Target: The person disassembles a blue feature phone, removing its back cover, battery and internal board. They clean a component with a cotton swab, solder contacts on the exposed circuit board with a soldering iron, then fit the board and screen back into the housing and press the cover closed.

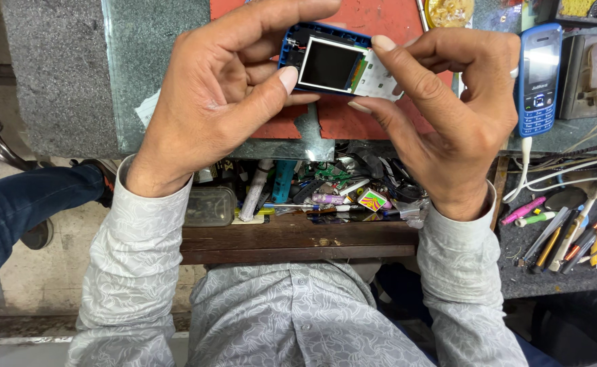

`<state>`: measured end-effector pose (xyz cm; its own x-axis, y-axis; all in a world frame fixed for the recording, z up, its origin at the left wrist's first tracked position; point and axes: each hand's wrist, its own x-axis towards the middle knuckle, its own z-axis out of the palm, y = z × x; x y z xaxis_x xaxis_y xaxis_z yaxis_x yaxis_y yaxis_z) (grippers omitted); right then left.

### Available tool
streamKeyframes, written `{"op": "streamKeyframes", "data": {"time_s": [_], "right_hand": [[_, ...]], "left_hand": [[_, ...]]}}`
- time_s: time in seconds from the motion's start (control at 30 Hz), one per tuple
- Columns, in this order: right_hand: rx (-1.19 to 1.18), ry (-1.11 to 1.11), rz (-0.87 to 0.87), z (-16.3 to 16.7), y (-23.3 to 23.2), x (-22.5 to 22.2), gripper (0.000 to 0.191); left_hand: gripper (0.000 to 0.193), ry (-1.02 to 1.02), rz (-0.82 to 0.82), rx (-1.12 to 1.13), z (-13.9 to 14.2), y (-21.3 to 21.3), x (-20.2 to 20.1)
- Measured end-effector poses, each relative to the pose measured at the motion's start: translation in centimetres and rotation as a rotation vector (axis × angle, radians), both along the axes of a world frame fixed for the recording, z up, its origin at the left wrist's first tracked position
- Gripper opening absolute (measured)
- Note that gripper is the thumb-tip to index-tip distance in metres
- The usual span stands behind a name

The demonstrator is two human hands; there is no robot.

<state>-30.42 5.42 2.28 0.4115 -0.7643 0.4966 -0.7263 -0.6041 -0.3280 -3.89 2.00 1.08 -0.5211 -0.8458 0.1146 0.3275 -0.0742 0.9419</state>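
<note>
Nearest the camera, grey patterned shirt sleeves (132, 272) run up to both hands over an open wooden drawer (298, 238) packed w/ small parts, a clear plastic box (210, 206) at its left end. Above that, left hand (217, 102) and right hand (448, 115) hold an opened phone (336, 64) betw. them, blue frame, dark screen facing up, just over a red mat (359, 119) on the stone bench top (60, 75). Left thumb and fingers clamp the phone's left end; right thumb and forefinger pinch its right end, by the pale keypad sheet. Right of the hands, a blue keypad phone (539, 78) lies on the bench, apart from them. Pens and tools (563, 238) sit lower right.
</note>
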Motion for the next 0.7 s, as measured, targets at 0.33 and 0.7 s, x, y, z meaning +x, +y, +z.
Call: {"op": "streamKeyframes", "data": {"time_s": [0.33, 0.7], "right_hand": [[0.180, -0.251, 0.044, 0.3, -0.3, 0.3, 0.042], [0.652, -0.831, -0.036, 0.5, -0.5, 1.2, 0.044]], "left_hand": [[0.047, -0.010, 0.006, 0.072, 0.3, -0.1, -0.3], [0.042, -0.043, 0.032, 0.011, -0.1, 0.2, -0.8]]}}
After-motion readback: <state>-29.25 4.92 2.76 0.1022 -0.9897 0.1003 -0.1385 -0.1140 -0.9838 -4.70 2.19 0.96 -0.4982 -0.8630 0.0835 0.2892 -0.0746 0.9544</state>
